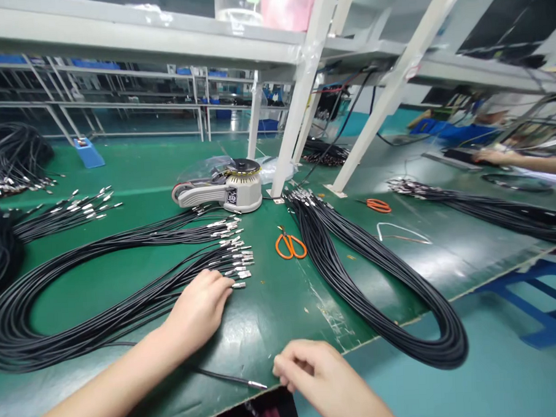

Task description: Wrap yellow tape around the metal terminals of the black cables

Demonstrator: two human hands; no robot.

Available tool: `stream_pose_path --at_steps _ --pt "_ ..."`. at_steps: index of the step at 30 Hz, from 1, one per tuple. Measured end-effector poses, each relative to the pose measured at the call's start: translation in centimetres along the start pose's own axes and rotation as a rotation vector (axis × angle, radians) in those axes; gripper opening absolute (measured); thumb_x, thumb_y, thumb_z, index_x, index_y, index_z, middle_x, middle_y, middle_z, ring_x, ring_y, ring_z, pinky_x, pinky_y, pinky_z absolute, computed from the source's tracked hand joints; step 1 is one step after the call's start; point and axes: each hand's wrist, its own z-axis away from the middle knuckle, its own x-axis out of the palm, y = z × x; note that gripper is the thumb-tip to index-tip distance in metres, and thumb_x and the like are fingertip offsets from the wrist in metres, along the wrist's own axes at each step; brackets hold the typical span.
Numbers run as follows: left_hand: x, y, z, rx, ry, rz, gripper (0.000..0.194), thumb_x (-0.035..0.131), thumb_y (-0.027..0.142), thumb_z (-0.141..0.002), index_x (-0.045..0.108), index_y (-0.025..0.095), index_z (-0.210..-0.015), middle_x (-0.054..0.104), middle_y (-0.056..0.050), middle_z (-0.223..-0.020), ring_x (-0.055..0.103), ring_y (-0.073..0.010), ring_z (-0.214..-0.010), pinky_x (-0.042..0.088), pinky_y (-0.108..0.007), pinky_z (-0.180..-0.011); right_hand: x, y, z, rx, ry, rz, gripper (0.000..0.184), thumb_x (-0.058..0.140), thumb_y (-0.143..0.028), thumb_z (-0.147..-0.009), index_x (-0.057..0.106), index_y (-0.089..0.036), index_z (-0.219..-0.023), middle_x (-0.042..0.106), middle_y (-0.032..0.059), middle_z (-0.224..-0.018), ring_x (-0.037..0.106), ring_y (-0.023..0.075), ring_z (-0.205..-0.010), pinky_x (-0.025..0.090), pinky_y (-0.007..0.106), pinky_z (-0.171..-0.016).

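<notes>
My left hand (203,304) is closed on a black cable at the right end of a looped bundle, and its silver metal connector (239,286) sticks out past the fingertips. Around it lie the other black cables (123,240) of that bundle, their silver ends facing right. By the table's front edge my right hand (313,370) is curled with thumb and fingers together, and nothing shows in it. Just left of those fingers, apart from them, lies a single cable end (255,384) with a metal tip. Part of that cable is hidden under my left forearm.
Orange-handled scissors (290,245) lie between the left bundle and another looped cable bundle (376,259), which overhangs the table edge. A grey tape dispenser (243,191) stands behind. White posts (300,91) hold a shelf above. Another person's hand (492,156) is far right, near a blue stool (540,301).
</notes>
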Motion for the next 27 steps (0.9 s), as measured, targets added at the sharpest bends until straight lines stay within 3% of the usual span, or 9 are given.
stream_pose_path --at_steps 6,9,13,16,19,24,27 --pt "1.8 -1.4 -3.5 -0.083 0.019 -0.064 0.023 0.042 0.019 -0.085 0.062 0.015 -0.076 0.059 -0.009 -0.079 0.051 -0.0244 -0.081 0.04 -0.037 -0.075 -0.8 0.1 -2.8 0.012 0.142 -0.24 0.023 0.051 -0.035 -0.083 0.064 -0.019 -0.074 0.063 0.0 -0.064 0.058 0.0138 -0.062 0.045 0.023 -0.058" --pt "1.8 -1.3 -3.5 -0.079 0.034 -0.02 0.02 0.044 0.017 -0.084 0.059 0.017 -0.071 0.059 -0.006 -0.076 0.052 -0.0213 -0.079 0.042 -0.034 -0.073 -0.6 -0.1 -5.0 0.067 0.203 -0.352 0.024 0.055 -0.038 -0.08 0.065 -0.017 -0.073 0.064 0.0008 -0.065 0.058 0.0138 -0.061 0.045 0.023 -0.058" --pt "1.8 -0.9 -2.0 -0.016 0.112 0.164 0.018 0.039 0.019 -0.088 0.055 0.019 -0.08 0.059 -0.003 -0.08 0.054 -0.0154 -0.075 0.044 -0.028 -0.071 -0.5 -0.6 -7.9 0.089 0.333 -0.518 0.026 0.059 -0.039 -0.075 0.066 -0.015 -0.083 0.066 0.0041 -0.076 0.058 0.0145 -0.066 0.045 0.023 -0.057" --pt "2.4 -0.2 -1.3 0.003 0.203 0.367 0.017 0.04 0.02 -0.087 0.053 0.019 -0.098 0.06 -0.003 -0.086 0.056 -0.0149 -0.078 0.046 -0.027 -0.072 -0.7 -1.4 -9.2 0.061 0.301 -0.52 0.017 0.062 -0.031 -0.072 0.065 -0.014 -0.074 0.062 0.0009 -0.064 0.055 0.0129 -0.059 0.043 0.022 -0.055" --pt "2.6 0.7 -1.6 -0.019 0.195 0.491 0.027 0.046 0.024 -0.085 0.052 0.021 -0.112 0.063 -0.004 -0.094 0.058 -0.0155 -0.082 0.047 -0.027 -0.075 -0.9 -2.2 -9.3 0.022 0.266 -0.498 0.013 0.062 -0.027 -0.072 0.063 -0.015 -0.066 0.058 -0.0015 -0.056 0.051 0.0112 -0.054 0.041 0.022 -0.053" --pt "2.4 0.4 -2.0 -0.15 0.079 0.565 0.019 0.047 0.022 -0.083 0.065 0.022 -0.077 0.068 -0.001 -0.077 0.062 -0.015 -0.073 0.049 -0.024 -0.068 -1.1 -2.1 -8.6 0.012 0.263 -0.496 0.014 0.063 -0.027 -0.071 0.063 -0.015 -0.065 0.06 -0.0017 -0.056 0.053 0.0111 -0.055 0.041 0.022 -0.055" --pt "3.6 -1.0 -1.3 -0.172 0.112 0.537 0.015 0.05 0.018 -0.077 0.065 0.021 -0.076 0.067 0.0 -0.068 0.063 -0.0143 -0.063 0.05 -0.021 -0.06 -2.4 -1.9 -9.9 0.048 0.19 -0.507 0.02 0.07 -0.033 -0.065 0.063 -0.015 -0.06 0.06 -0.0014 -0.05 0.054 0.0113 -0.05 0.041 0.022 -0.05"
